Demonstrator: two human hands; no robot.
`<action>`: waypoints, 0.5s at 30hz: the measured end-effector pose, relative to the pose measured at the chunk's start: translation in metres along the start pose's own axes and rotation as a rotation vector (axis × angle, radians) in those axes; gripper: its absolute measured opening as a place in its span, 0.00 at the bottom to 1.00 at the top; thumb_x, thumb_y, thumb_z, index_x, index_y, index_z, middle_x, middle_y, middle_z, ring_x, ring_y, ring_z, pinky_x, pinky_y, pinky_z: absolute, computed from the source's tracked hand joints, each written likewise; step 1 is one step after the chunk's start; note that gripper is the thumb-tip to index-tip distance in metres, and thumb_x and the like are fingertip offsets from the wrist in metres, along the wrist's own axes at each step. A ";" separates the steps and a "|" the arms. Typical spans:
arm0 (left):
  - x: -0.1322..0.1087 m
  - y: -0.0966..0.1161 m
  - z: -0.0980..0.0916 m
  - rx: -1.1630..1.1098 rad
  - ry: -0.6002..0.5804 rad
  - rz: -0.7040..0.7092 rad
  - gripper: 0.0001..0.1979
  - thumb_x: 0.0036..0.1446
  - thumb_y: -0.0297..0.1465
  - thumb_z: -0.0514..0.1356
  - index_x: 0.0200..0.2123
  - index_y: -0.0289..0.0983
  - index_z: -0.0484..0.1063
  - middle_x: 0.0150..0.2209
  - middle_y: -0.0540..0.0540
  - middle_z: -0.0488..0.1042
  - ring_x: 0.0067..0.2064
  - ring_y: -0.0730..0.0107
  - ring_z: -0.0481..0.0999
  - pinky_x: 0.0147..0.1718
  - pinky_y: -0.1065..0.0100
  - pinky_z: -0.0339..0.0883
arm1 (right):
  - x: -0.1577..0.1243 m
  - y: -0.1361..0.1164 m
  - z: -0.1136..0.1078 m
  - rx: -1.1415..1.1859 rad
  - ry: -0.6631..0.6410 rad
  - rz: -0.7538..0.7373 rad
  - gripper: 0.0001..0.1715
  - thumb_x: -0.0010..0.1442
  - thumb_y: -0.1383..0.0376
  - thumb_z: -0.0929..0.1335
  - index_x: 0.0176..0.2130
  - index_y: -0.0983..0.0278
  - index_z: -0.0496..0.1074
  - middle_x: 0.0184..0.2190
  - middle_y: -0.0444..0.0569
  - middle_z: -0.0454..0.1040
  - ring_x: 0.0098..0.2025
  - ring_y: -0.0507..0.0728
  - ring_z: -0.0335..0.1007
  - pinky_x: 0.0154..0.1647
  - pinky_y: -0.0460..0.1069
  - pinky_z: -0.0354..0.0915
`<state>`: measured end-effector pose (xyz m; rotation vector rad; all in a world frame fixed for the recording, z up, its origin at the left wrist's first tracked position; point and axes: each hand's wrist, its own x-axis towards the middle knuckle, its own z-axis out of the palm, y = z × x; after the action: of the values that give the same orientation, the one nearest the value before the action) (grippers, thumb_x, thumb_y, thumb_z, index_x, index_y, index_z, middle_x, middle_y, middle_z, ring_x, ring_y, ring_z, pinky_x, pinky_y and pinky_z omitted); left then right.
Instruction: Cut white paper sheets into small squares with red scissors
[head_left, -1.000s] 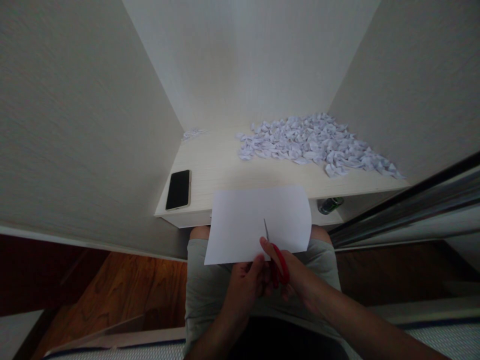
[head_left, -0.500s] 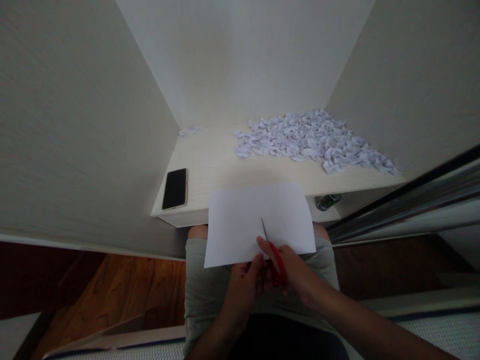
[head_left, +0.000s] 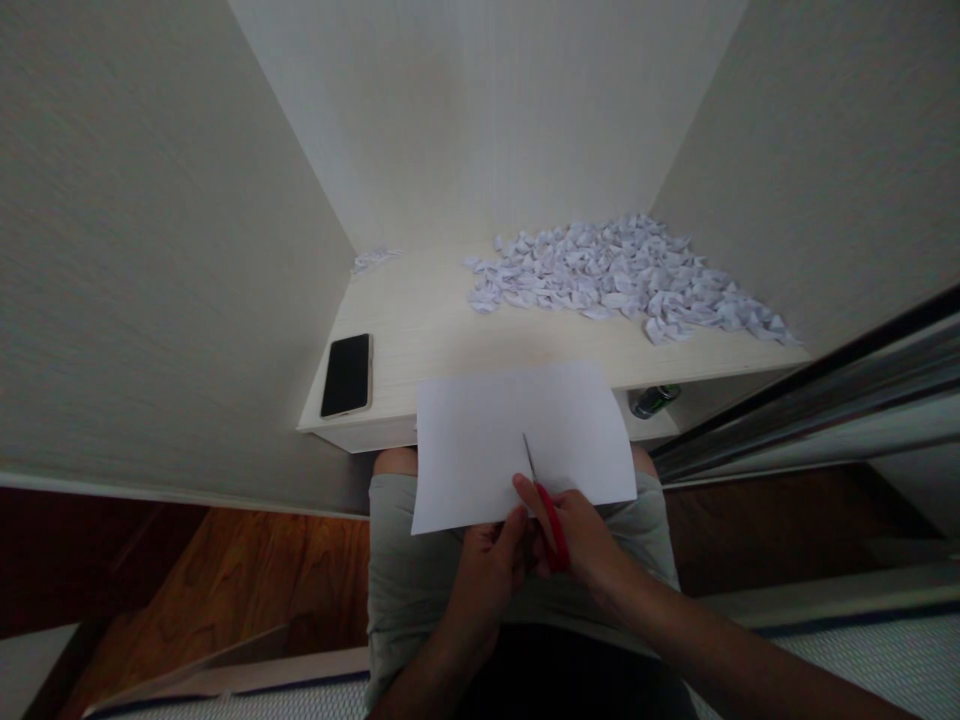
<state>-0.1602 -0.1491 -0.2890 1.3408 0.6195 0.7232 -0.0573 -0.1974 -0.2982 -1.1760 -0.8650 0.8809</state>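
A white sheet of paper lies over my lap and reaches to the front edge of the shelf. My left hand pinches its near edge, thumb on top, with the other fingers underneath. Red-handled scissors are gripped in my right hand, close beside the left. One thin blade shows on top of the sheet, pointing away from me; the other blade is hidden, apparently beneath the paper. My right thumb rests along the red handle.
On the pale shelf a broad heap of crumpled white paper pieces fills the back right. A phone lies at the left, and a small bunch of thin white strips sits in the back-left corner. A dark can lies under the shelf.
The red scissor handles look closer together than before. The paper's right side has shifted very slightly; both hands stay nearly in place.
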 end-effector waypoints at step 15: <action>0.002 0.003 0.004 -0.071 0.034 -0.015 0.33 0.30 0.55 0.75 0.24 0.32 0.72 0.20 0.50 0.69 0.20 0.79 0.63 0.20 0.75 0.54 | 0.001 -0.003 0.002 -0.046 -0.007 -0.045 0.40 0.57 0.33 0.65 0.19 0.64 0.67 0.13 0.45 0.65 0.13 0.50 0.59 0.16 0.46 0.57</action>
<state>-0.1559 -0.1497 -0.2855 1.2595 0.6247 0.7509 -0.0584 -0.1963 -0.2952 -1.1894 -0.9181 0.8330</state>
